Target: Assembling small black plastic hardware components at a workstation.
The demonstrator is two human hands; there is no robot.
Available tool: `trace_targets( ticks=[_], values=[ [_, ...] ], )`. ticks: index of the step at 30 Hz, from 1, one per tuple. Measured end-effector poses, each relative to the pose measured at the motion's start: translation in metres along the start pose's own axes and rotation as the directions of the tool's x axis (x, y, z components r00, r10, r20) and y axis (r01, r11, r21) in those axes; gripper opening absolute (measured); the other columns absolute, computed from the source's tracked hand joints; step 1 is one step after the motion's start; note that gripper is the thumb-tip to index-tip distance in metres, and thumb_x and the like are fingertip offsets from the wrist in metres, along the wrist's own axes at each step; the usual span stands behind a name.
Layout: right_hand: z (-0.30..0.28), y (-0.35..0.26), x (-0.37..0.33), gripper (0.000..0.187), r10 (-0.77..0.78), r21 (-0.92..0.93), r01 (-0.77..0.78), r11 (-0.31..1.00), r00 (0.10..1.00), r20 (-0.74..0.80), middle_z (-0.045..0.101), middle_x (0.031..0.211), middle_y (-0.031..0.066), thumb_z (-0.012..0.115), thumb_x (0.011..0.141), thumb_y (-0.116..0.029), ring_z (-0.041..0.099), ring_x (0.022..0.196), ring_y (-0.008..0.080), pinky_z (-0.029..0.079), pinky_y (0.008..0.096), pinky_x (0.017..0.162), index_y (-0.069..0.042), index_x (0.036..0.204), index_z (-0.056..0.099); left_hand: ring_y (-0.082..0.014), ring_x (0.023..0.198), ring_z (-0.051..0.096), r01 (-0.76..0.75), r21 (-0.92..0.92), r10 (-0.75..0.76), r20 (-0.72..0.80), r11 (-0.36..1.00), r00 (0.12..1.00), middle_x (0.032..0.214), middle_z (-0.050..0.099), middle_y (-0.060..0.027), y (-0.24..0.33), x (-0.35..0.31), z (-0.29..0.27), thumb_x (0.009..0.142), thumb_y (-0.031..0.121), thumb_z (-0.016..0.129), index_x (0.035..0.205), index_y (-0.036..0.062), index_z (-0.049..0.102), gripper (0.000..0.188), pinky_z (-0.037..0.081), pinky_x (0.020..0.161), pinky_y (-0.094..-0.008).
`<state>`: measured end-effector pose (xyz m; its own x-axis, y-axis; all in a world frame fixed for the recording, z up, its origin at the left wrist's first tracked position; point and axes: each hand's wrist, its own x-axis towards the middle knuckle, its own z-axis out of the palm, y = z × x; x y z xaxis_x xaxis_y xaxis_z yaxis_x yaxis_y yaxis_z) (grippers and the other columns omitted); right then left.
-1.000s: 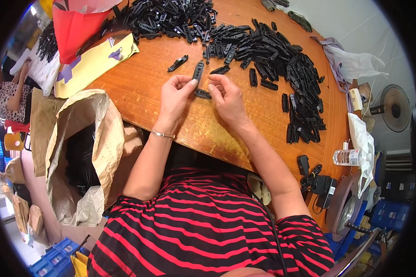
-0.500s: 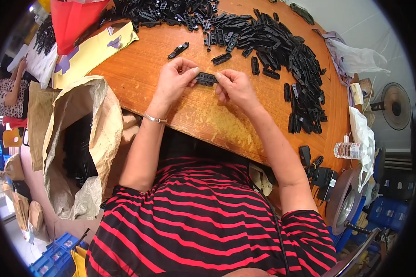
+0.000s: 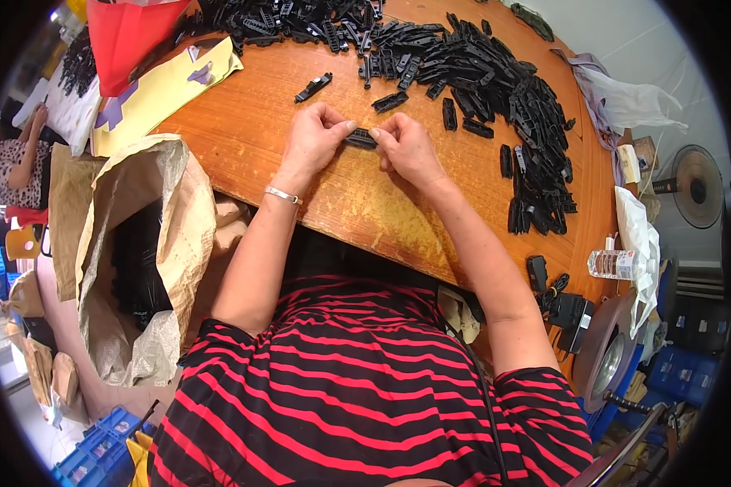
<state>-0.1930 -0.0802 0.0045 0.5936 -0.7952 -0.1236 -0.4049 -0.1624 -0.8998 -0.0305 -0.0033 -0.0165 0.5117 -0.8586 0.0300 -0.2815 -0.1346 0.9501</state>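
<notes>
Between my two hands is a small black plastic part point(image 3: 360, 139), oblong with slots along it. My left hand point(image 3: 315, 140) pinches its left end between thumb and forefinger. The right end is in the fingertips of my right hand point(image 3: 408, 149), whose other fingers curl under. Just beyond my left hand a single black piece with a lighter spot point(image 3: 313, 88) lies on the wooden table point(image 3: 382, 213). Past my right hand, several similar loose pieces point(image 3: 390, 101) lie near a large heap of black plastic parts point(image 3: 495, 77).
An open brown sack point(image 3: 188, 219) with black contents stands at the table's left edge. Yellow card point(image 3: 170, 89) and a red bag point(image 3: 130, 40) lie far left. On the right are a black power adapter point(image 3: 570, 312), a clear bottle point(image 3: 613, 264) and a fan point(image 3: 697, 187). Another person point(image 3: 20, 166) sits far left.
My hands have drawn slightly closer together around the black part, the left shifting right and the right shifting left. Less of the part shows between my fingers. The heap is unchanged.
</notes>
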Motion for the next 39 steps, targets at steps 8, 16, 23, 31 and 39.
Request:
trace_targets(
  ticks=[8,16,23,31,39],
  values=[
    [-0.010,-0.024,0.006,0.023,0.215,-0.051,-0.209,0.976,0.961,0.175,0.058,0.061,0.0042,0.062,0.094,-0.019,0.054,0.045,0.0107,0.043,0.0265,0.040,-0.002,0.085,0.049,-0.0186,0.065,0.061,0.071,0.197,-0.087,0.071,0.978,0.994,0.072,0.066,-0.0089,0.001,0.006,-0.002,0.078,0.021,0.076,0.079,0.0009,0.064,0.024,0.049,0.061,-0.0330],
    [-0.009,-0.019,0.005,0.023,0.112,-0.218,-0.081,0.973,0.984,0.137,0.059,0.061,0.0047,0.062,0.094,-0.019,0.055,0.046,0.0126,0.044,0.0287,0.042,-0.002,0.085,0.049,-0.0289,0.075,0.064,-0.007,0.386,-0.001,0.022,0.922,1.000,0.078,0.067,-0.0130,0.012,0.001,0.002,0.078,0.026,0.077,0.082,0.0032,0.062,0.027,0.050,0.068,-0.0376],
    [-0.016,-0.024,-0.031,0.020,-0.064,0.172,0.000,0.985,0.928,0.366,0.063,0.067,0.0075,0.060,0.095,-0.020,0.057,0.049,0.0119,0.044,0.0236,0.044,-0.002,0.089,0.053,-0.0275,0.071,0.059,-0.300,0.521,0.401,-0.091,0.799,0.911,0.079,0.060,-0.0102,0.079,-0.076,-0.040,0.075,0.010,0.075,0.077,0.0035,0.060,0.016,0.048,0.064,-0.0376],
    [-0.044,-0.007,0.044,0.019,-0.497,-0.710,0.360,0.605,0.868,0.017,0.062,0.094,0.0095,0.065,0.088,-0.015,0.066,0.080,0.0296,0.053,0.0398,0.071,-0.007,0.105,0.062,-0.0151,0.071,0.055,0.093,0.834,0.518,-0.421,0.544,0.745,0.085,0.057,-0.0066,0.146,-0.196,-0.188,0.083,0.000,0.069,0.089,0.0012,0.061,0.010,0.046,0.060,-0.0250],
    [-0.038,0.003,0.051,0.023,-0.413,-0.718,0.368,0.591,0.903,0.123,0.060,0.098,0.0116,0.072,0.081,-0.017,0.063,0.089,0.0343,0.051,0.0429,0.077,-0.008,0.101,0.064,-0.0294,0.084,0.060,-0.477,0.550,0.578,-0.013,0.686,0.816,0.090,0.061,-0.0124,0.132,-0.162,-0.070,0.077,0.001,0.071,0.086,0.0043,0.062,0.013,0.049,0.070,-0.0370]
  ],
)
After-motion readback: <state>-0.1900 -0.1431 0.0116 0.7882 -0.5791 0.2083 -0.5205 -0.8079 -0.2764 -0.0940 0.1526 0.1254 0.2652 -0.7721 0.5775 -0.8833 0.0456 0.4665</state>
